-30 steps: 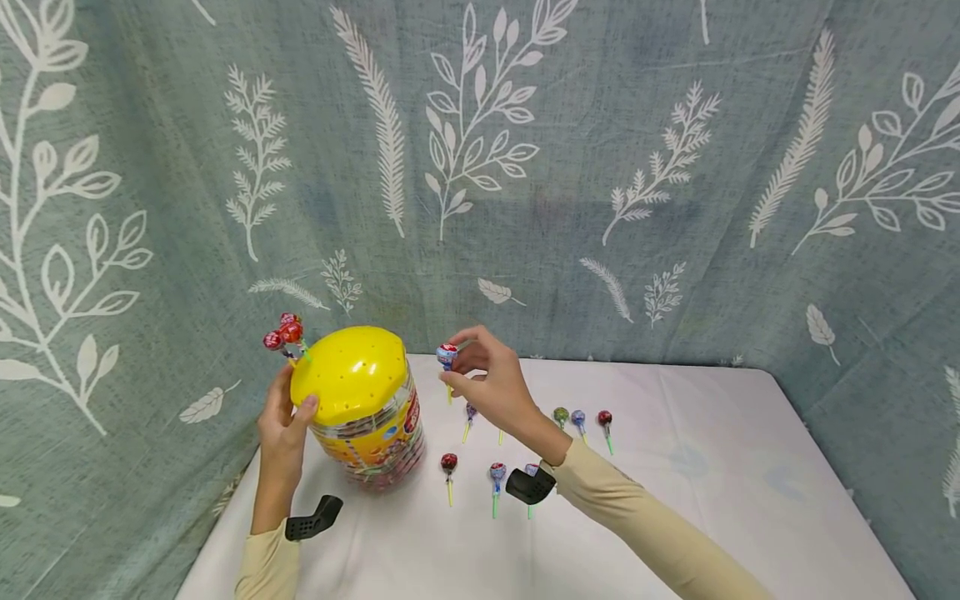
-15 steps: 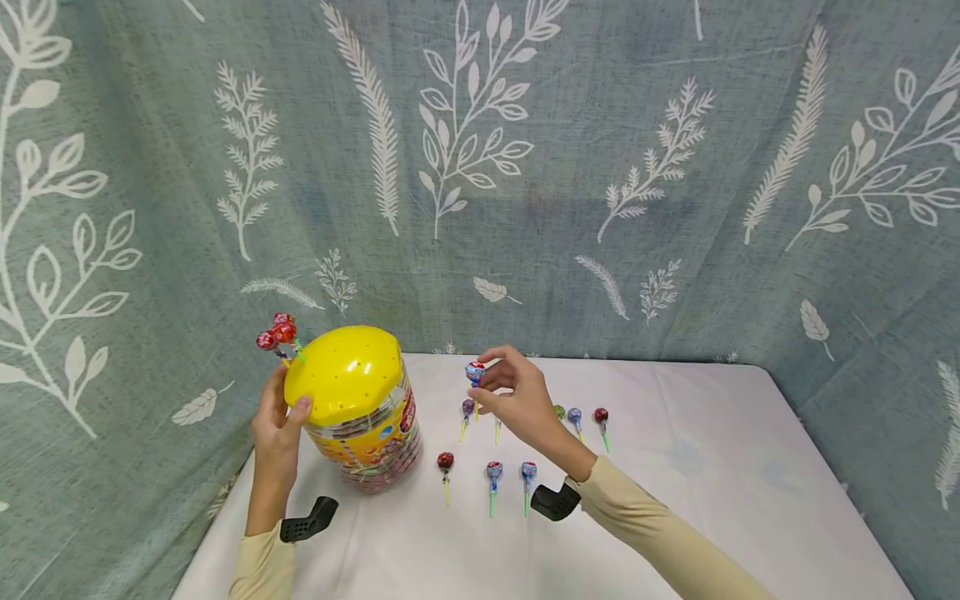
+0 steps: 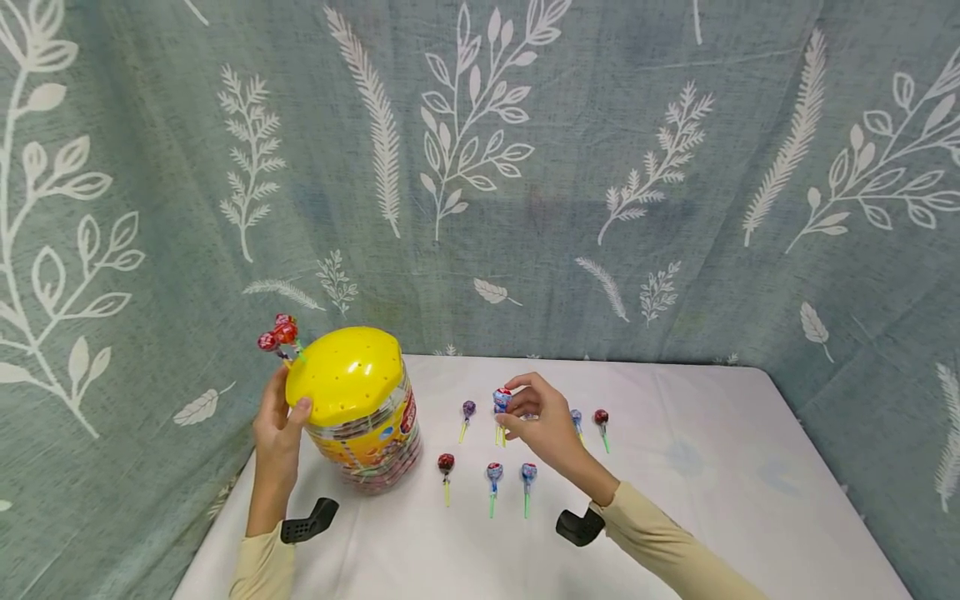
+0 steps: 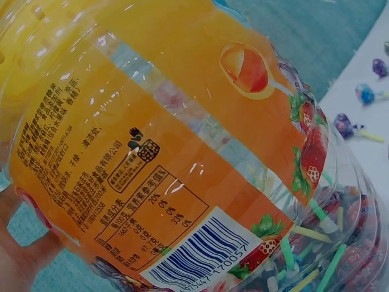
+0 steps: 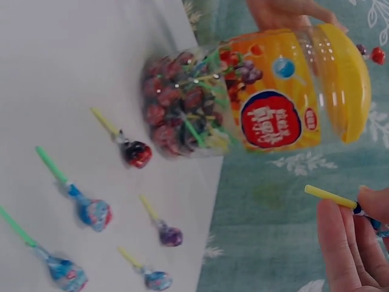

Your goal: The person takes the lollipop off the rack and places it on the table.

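From where I sit, my right hand has carried the blue-and-red lollipop down and away from the yellow-lidded jar, out toward the middle of the table. A second ago it was raised just beside the jar's lid; now it is low over the back row of loose lollipops, covering the green one that showed there. My right forearm has drawn back toward the near edge.
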`<state>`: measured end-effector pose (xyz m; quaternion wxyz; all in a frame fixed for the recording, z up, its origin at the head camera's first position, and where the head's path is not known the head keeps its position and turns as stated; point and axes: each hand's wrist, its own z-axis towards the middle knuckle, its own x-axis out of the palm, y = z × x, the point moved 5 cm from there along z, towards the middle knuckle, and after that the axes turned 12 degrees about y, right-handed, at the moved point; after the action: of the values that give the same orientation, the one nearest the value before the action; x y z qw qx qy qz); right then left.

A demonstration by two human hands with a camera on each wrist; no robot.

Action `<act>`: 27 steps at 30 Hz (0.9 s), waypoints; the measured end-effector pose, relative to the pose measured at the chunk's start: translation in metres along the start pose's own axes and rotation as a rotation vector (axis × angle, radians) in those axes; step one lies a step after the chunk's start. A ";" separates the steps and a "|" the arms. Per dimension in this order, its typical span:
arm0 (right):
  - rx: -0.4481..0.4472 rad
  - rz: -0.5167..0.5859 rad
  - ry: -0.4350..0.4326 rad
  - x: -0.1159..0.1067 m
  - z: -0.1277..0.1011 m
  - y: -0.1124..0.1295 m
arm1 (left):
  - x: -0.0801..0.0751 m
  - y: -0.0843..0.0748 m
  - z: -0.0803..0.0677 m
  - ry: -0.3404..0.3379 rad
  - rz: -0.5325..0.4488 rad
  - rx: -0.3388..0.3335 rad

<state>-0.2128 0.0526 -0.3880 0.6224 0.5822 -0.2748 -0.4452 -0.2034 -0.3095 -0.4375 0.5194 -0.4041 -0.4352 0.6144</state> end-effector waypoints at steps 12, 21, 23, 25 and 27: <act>0.107 -0.016 -0.047 -0.009 -0.021 -0.035 | -0.002 0.002 -0.001 0.004 0.000 0.026; 0.159 -0.028 -0.076 -0.016 -0.036 -0.066 | -0.003 0.007 -0.005 0.020 0.072 -0.018; 0.176 -0.029 -0.089 -0.019 -0.037 -0.079 | -0.003 0.006 -0.005 0.026 0.085 -0.009; 0.200 -0.042 -0.105 -0.021 -0.037 -0.094 | -0.003 0.004 -0.004 0.035 0.094 0.005; 0.226 -0.045 -0.118 -0.024 -0.039 -0.108 | -0.002 0.002 -0.002 0.041 0.101 0.019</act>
<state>-0.2158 0.1007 -0.4954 0.5252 0.6275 -0.3462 -0.4589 -0.2018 -0.3119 -0.4396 0.5004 -0.4333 -0.3977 0.6353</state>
